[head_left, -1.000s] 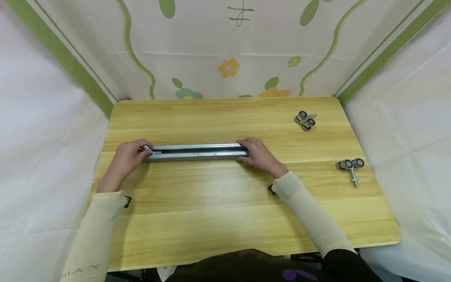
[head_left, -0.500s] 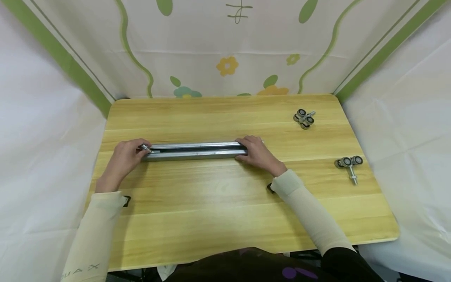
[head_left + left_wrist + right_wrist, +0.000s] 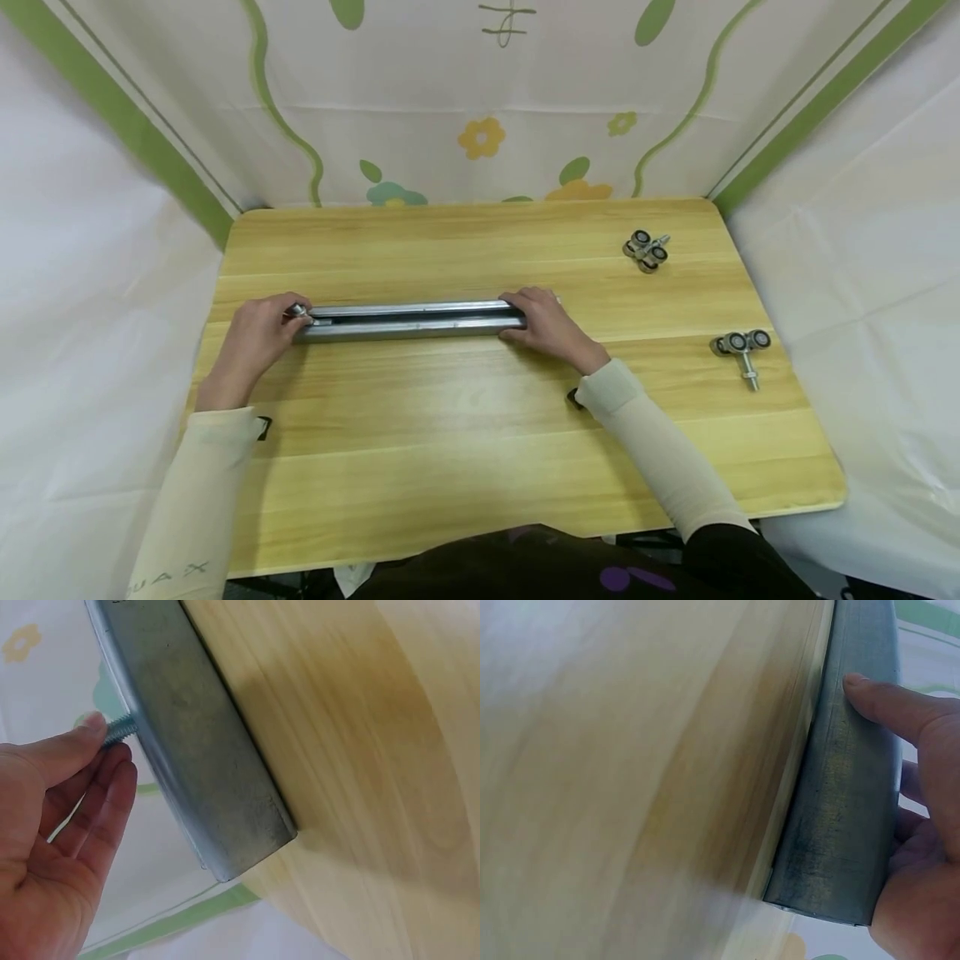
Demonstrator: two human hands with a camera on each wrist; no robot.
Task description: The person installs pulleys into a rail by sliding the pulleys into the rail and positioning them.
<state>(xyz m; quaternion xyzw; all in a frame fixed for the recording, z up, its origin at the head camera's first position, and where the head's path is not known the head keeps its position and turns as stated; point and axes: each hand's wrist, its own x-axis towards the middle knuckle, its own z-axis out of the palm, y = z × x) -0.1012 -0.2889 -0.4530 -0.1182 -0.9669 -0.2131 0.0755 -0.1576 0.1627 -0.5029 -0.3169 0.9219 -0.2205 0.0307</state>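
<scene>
A steel channel rail point(image 3: 412, 327) lies lengthwise across the table with its slot facing up. Near its left end, a threaded bolt point(image 3: 120, 730) sticks out of the slot. My left hand point(image 3: 255, 337) pinches that bolt between thumb and fingers, close above the rail; whatever the bolt joins to is hidden inside the channel. At the other end my right hand point(image 3: 551, 332) grips the rail, fingers over its far side. In the right wrist view the thumb point(image 3: 881, 701) presses against the rail's near wall.
Two metal roller trolleys with threaded stems rest on the right of the wooden table point(image 3: 465, 467): one trolley point(image 3: 646, 252) toward the back corner, another trolley point(image 3: 742, 354) by the right edge. A patterned white cloth point(image 3: 420, 75) rises behind the table.
My left hand has slid slightly left with the bolt, toward the rail's left end. The right hand keeps its grip on the rail. The head view has shifted a little.
</scene>
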